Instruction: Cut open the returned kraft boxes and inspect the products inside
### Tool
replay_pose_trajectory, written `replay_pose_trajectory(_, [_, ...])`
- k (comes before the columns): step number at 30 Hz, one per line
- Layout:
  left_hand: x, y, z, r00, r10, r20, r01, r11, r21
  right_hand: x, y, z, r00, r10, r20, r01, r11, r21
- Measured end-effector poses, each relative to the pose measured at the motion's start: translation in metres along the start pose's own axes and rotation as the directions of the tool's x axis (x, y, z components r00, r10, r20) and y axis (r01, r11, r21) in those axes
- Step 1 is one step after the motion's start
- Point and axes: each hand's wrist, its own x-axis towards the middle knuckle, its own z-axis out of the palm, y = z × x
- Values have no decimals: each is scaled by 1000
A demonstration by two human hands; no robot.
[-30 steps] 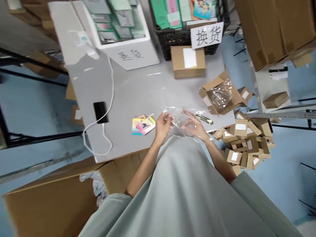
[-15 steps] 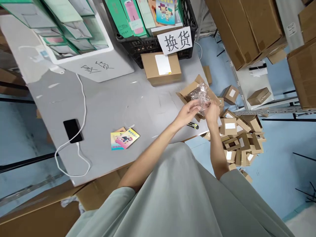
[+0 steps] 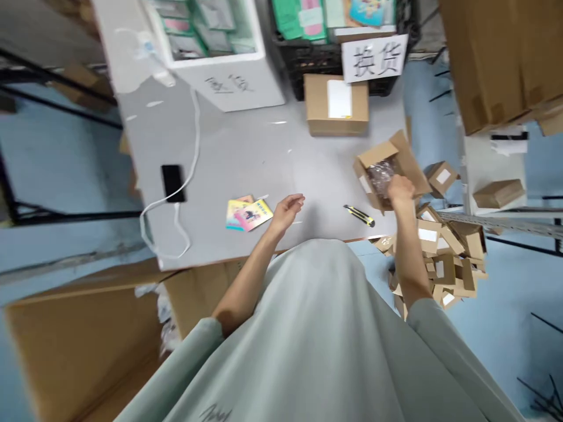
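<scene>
My right hand (image 3: 400,189) is curled closed over the near right side of an open cardboard box (image 3: 377,155). Its fingertips reach down inside, against crumpled clear plastic wrap (image 3: 380,173). My left hand (image 3: 287,212) hovers over the table with fingers stretched out and nothing in them. Just left of it lie a few colourful booklets (image 3: 255,215), overlapping each other. Between my hands a yellow and black utility knife (image 3: 359,215) rests on the tabletop.
A closed carton (image 3: 316,120) with a white label stands behind, before a black crate (image 3: 314,61) bearing a paper sign. A white foam bin (image 3: 246,88) holds green boxes. A phone (image 3: 173,183) with a white cable lies left. Several small cartons (image 3: 453,269) are heaped on the floor at right.
My left hand has let go of the plastic wrap and moved left toward the booklets. The wrap has gone down into the box, with my right hand still at it. The view has shifted.
</scene>
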Motion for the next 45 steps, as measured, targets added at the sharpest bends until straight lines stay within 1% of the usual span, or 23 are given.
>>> replay_pose_trajectory(1, [-1, -11, -25, 995, -21, -97, 22, 1000, 8, -13, 3, -3, 996, 80, -36, -80, 997, -2])
replay_pose_trajectory(3, [-5, -32, -77, 959, -66, -276, 78, 996, 33, -43, 7, -10, 978, 128, -162, -128, 992, 11])
replay_pose_trajectory(4, [-8, -42, -102, 932, -88, -350, 111, 993, 47, -58, 8, -14, 963, 113, -244, -110, 994, 29])
replay_pose_trajectory(6, [-12, -62, -148, 878, -121, -462, 176, 981, 78, -87, 3, -20, 910, 56, -410, -32, 997, 65])
replay_pose_trajectory(8, [-14, -81, -184, 845, -133, -519, 226, 967, 119, -111, -15, -21, 871, -47, -490, 101, 991, 85])
replay_pose_trajectory(10, [-14, -96, -207, 845, -126, -520, 251, 952, 176, -127, -49, -12, 871, -187, -454, 270, 955, 126])
replay_pose_trajectory(12, [-9, -106, -220, 868, -94, -487, 237, 941, 242, -136, -97, 11, 883, -352, -309, 432, 868, 245])
replay_pose_trajectory(14, [-2, -111, -224, 903, -21, -428, 175, 930, 323, -143, -153, 46, 850, -517, -99, 503, 742, 444])
replay_pose_trajectory(15, [3, -112, -224, 922, 27, -385, 128, 920, 371, -147, -182, 66, 814, -580, 26, 479, 697, 533])
replay_pose_trajectory(17, [12, -112, -223, 958, 106, -267, 35, 879, 475, -159, -235, 108, 732, -615, 293, 332, 698, 635])
replay_pose_trajectory(19, [18, -111, -220, 980, 130, -149, -20, 816, 578, -174, -280, 145, 659, -531, 533, 77, 752, 655])
replay_pose_trajectory(20, [20, -112, -218, 987, 122, -107, -28, 778, 627, -181, -298, 160, 639, -467, 611, -68, 757, 650])
replay_pose_trajectory(21, [20, -112, -217, 991, 108, -76, -29, 739, 673, -189, -313, 174, 642, -419, 642, -177, 734, 656])
replay_pose_trajectory(24, [15, -116, -212, 997, 69, -26, -25, 649, 761, -204, -340, 200, 687, -342, 641, -298, 671, 678])
replay_pose_trajectory(26, [9, -119, -209, 999, 34, -28, -1, 653, 757, -207, -345, 208, 722, -300, 624, -333, 639, 693])
replay_pose_trajectory(30, [-2, -121, -208, 997, -64, -43, 77, 798, 597, -203, -337, 213, 783, -230, 577, -371, 573, 731])
replay_pose_trajectory(32, [-6, -118, -209, 996, -84, -6, 75, 849, 522, -201, -328, 211, 817, -212, 537, -359, 541, 760])
replay_pose_trajectory(34, [-11, -114, -210, 996, -78, 31, 53, 871, 488, -200, -315, 204, 843, -213, 494, -335, 511, 791])
replay_pose_trajectory(36, [-17, -107, -212, 997, -45, 65, 14, 911, 411, -202, -299, 194, 862, -270, 430, -279, 455, 846])
replay_pose_trajectory(39, [-28, -97, -209, 994, 49, 99, -61, 990, 130, -208, -270, 175, 870, -415, 266, -133, 322, 937])
replay_pose_trajectory(41, [-36, -89, -205, 992, 89, 85, -85, 995, -49, -214, -253, 162, 855, -489, 171, -47, 255, 966])
replay_pose_trajectory(43, [-43, -80, -198, 994, 95, 54, -86, 985, -151, -219, -240, 149, 841, -529, 114, 4, 217, 976])
replay_pose_trajectory(45, [-49, -69, -190, 995, 94, 19, -88, 976, -197, -221, -231, 139, 837, -541, 81, 32, 195, 980])
